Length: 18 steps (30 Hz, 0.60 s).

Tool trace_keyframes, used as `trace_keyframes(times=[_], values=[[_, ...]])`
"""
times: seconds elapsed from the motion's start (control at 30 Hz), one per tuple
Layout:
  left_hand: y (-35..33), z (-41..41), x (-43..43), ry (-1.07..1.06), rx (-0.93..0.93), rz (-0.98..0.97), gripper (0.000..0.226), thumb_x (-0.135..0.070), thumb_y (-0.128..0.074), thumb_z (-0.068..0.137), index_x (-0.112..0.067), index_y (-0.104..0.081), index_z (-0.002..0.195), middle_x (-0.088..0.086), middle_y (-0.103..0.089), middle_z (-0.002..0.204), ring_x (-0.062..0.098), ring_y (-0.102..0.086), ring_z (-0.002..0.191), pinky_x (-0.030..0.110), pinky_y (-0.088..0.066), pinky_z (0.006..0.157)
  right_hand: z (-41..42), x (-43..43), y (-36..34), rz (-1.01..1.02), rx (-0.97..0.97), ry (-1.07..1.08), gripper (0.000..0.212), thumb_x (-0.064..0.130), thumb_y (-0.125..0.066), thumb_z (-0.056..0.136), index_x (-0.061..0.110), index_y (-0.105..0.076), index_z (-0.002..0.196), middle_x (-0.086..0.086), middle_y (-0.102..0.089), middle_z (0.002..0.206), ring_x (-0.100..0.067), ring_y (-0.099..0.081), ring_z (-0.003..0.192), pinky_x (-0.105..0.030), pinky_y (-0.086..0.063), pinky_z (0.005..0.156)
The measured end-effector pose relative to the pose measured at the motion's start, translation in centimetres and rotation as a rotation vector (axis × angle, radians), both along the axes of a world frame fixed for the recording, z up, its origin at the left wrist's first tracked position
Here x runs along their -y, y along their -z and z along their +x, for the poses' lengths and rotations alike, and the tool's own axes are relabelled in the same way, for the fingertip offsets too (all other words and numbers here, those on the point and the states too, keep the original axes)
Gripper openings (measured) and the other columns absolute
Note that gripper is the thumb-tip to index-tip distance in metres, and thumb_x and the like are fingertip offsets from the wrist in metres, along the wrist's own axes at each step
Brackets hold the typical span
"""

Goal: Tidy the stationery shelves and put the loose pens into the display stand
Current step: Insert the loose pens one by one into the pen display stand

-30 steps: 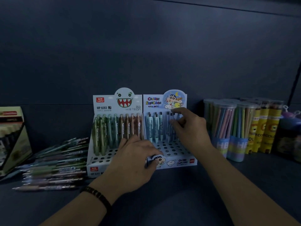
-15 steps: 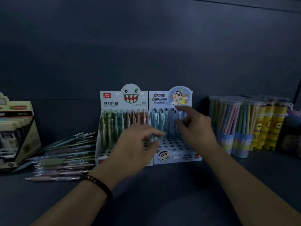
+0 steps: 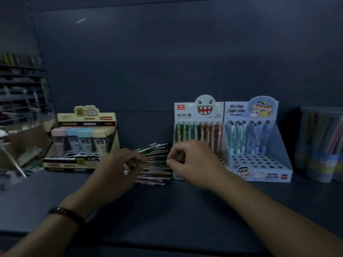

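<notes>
Loose pens (image 3: 157, 164) lie heaped beside the monster display stand (image 3: 198, 130); left hand (image 3: 118, 167) fingers pinch one, right hand (image 3: 193, 164) curls closed, empty, ready for slotting.

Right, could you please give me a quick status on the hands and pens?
Left hand on loose pens, grip unclear. Right hand curled, apparently empty. Monster stand beside the pile, nothing blocking.
</notes>
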State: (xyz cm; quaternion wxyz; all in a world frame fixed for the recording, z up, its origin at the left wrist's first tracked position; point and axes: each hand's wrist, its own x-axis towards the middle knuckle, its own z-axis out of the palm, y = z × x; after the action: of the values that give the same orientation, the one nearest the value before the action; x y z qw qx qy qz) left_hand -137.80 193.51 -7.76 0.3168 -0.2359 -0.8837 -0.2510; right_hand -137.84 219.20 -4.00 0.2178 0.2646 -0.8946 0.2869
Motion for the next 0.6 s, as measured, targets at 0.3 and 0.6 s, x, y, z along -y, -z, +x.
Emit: trace_keyframes(times=[0.3,0.6], values=[[3.5,-0.6,2.3,0.025,0.058,-0.005,0.029,-0.015,-0.077,0.090,-0.035,-0.071,0.110,-0.017,-0.060,0.112,0.003,-0.062,0.103,0.023,-0.054,0.087,0.0,2.2,3.5,0.296,-0.027,0.042,0.016,0.039,-0.061,0.097,0.024,-0.065,0.097,0.007,-0.065,0.084,-0.012,-0.062,0.077,-0.042,-0.059,0.072],[3.4,-0.2,2.0,0.077,0.061,0.027,0.032,-0.002,-0.079,0.083,-0.031,-0.075,0.095,-0.014,-0.064,0.100,-0.001,-0.062,0.090,0.011,-0.048,0.076,0.4,2.1,3.6,0.306,0.078,0.085,0.017,0.041,-0.063,0.096,0.025,-0.069,0.095,0.010,-0.064,0.084,-0.010,-0.063,0.080,-0.039,-0.061,0.077]])
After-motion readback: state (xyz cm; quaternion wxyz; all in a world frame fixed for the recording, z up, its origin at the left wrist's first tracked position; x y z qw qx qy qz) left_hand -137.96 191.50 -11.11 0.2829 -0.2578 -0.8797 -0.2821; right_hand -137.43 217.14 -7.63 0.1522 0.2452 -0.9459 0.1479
